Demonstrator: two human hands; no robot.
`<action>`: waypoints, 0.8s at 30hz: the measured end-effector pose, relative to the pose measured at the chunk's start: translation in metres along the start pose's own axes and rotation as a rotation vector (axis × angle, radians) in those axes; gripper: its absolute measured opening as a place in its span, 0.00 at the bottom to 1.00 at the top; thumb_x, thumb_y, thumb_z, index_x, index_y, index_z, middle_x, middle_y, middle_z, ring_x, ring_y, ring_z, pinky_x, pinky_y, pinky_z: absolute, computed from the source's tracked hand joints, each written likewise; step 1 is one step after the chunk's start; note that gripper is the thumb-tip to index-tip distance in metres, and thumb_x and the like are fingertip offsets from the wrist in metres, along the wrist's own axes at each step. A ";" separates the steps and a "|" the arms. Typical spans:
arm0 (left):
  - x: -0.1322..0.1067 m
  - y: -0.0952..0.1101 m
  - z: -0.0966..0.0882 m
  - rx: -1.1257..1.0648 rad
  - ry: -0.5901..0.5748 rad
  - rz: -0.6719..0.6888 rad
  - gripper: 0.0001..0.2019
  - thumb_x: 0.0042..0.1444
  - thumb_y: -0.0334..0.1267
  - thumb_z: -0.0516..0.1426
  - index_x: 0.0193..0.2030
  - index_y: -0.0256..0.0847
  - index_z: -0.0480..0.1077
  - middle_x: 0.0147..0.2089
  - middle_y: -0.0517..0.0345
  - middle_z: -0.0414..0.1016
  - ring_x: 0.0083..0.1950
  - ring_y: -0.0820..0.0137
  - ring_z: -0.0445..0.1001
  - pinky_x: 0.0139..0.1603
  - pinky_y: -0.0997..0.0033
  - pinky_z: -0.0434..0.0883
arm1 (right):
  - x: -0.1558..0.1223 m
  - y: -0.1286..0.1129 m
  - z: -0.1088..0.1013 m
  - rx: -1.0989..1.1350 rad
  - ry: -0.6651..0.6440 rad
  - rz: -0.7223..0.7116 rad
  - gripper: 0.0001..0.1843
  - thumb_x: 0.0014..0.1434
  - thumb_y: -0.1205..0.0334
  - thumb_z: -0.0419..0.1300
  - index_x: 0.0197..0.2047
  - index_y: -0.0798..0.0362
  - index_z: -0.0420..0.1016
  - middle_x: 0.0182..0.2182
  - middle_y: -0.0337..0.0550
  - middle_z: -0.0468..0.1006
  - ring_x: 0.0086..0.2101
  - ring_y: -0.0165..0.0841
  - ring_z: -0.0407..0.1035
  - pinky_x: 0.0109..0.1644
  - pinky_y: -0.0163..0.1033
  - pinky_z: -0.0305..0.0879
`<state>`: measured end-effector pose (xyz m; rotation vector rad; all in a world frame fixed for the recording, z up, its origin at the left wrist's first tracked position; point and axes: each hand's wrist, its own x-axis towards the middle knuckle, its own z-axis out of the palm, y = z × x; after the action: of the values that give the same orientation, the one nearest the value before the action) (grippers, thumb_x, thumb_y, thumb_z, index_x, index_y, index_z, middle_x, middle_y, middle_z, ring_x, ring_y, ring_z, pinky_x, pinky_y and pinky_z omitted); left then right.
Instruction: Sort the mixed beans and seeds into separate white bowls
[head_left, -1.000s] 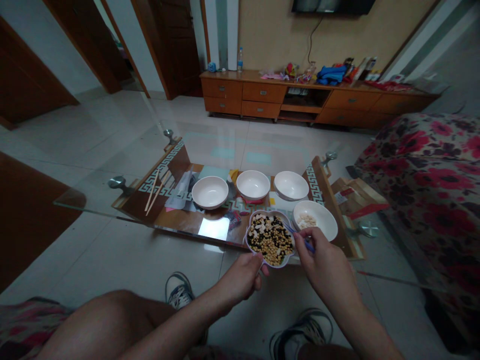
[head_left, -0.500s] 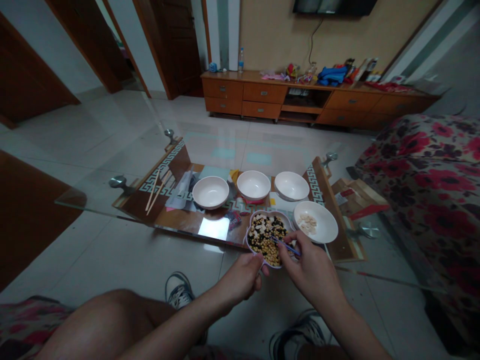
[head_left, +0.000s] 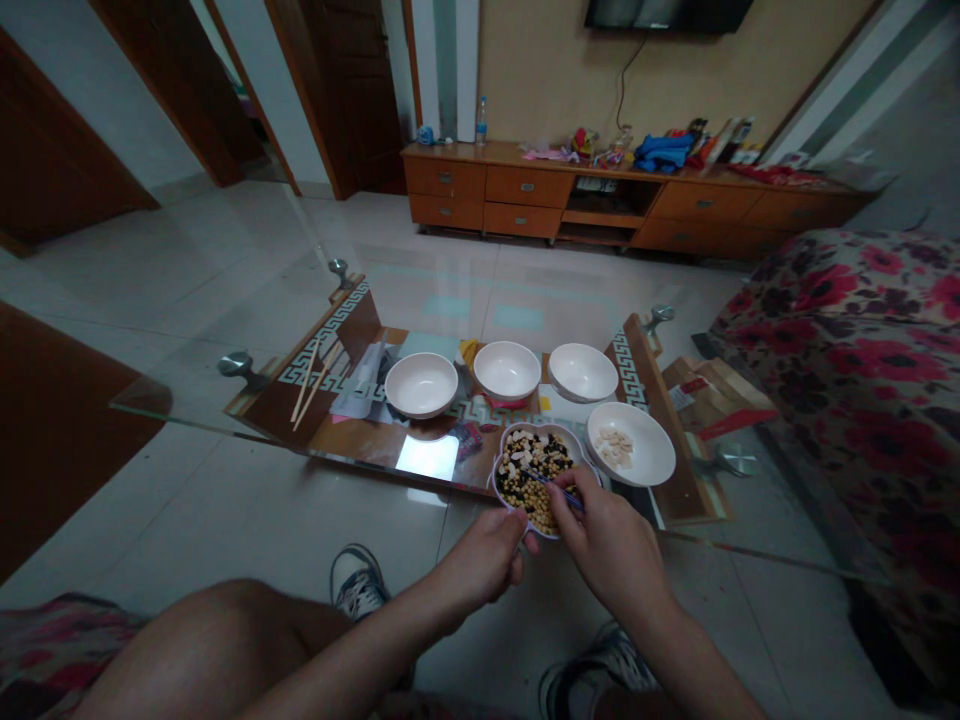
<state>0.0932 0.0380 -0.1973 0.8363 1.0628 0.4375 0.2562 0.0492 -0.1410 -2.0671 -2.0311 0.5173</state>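
At the glass table's near edge, my left hand (head_left: 495, 550) is closed on the rim of a lilac, lobed dish (head_left: 496, 492). Yellow beans, black beans and pale flat seeds (head_left: 536, 440) lie mixed inside it. A slim pair of purple-blue tweezers (head_left: 568, 497) is pinched in my right hand (head_left: 611, 535). Its tips reach into the mix near the pale seeds; whether they grip a seed is too small to tell. Just right of the dish, a white bowl (head_left: 652, 450) holds a small heap of similar pale seeds (head_left: 615, 448).
Three more white bowls, the left (head_left: 421, 385), middle (head_left: 508, 370) and right (head_left: 583, 372), stand behind the dish on the glass table (head_left: 225, 400). Chopsticks (head_left: 309, 390) lie at the left. A paper bag (head_left: 720, 395) is beyond the table's right side.
My right hand has shifted slightly left, carrying the tweezers' tips further into the dish toward the pale seeds. My left hand and the dish stay in place.
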 end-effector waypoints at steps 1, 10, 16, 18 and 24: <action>0.000 0.000 0.000 0.000 -0.003 0.003 0.26 0.60 0.64 0.43 0.36 0.42 0.65 0.15 0.69 0.57 0.13 0.78 0.46 0.16 0.78 0.46 | 0.000 0.000 0.000 -0.010 0.000 0.005 0.15 0.67 0.50 0.48 0.42 0.48 0.71 0.30 0.41 0.82 0.31 0.38 0.78 0.28 0.35 0.55; 0.002 -0.001 0.000 0.001 -0.005 0.010 0.27 0.60 0.65 0.44 0.35 0.41 0.65 0.15 0.69 0.57 0.13 0.78 0.46 0.15 0.77 0.45 | 0.000 0.002 0.006 -0.019 0.045 0.012 0.16 0.68 0.48 0.47 0.41 0.47 0.71 0.29 0.41 0.82 0.29 0.37 0.77 0.26 0.35 0.52; 0.001 0.000 0.000 -0.001 -0.002 0.003 0.28 0.59 0.66 0.44 0.36 0.41 0.65 0.15 0.69 0.58 0.13 0.79 0.46 0.16 0.78 0.46 | 0.000 0.001 0.005 -0.042 0.052 0.020 0.16 0.68 0.48 0.47 0.42 0.47 0.71 0.30 0.41 0.82 0.31 0.38 0.78 0.26 0.35 0.52; 0.002 -0.001 0.000 -0.001 -0.005 0.003 0.28 0.59 0.66 0.44 0.36 0.41 0.65 0.15 0.69 0.57 0.13 0.79 0.46 0.17 0.78 0.45 | 0.001 0.001 0.004 -0.042 0.039 0.024 0.16 0.68 0.49 0.48 0.42 0.47 0.71 0.31 0.41 0.82 0.31 0.38 0.78 0.26 0.35 0.52; 0.003 -0.003 0.000 -0.010 -0.011 0.001 0.27 0.60 0.65 0.44 0.36 0.41 0.65 0.16 0.69 0.58 0.13 0.79 0.46 0.16 0.77 0.45 | 0.001 0.001 0.005 -0.064 0.032 0.031 0.14 0.68 0.50 0.48 0.41 0.47 0.71 0.30 0.40 0.82 0.31 0.38 0.78 0.26 0.35 0.51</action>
<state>0.0941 0.0384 -0.2010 0.8294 1.0498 0.4380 0.2552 0.0500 -0.1457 -2.1327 -2.0260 0.4266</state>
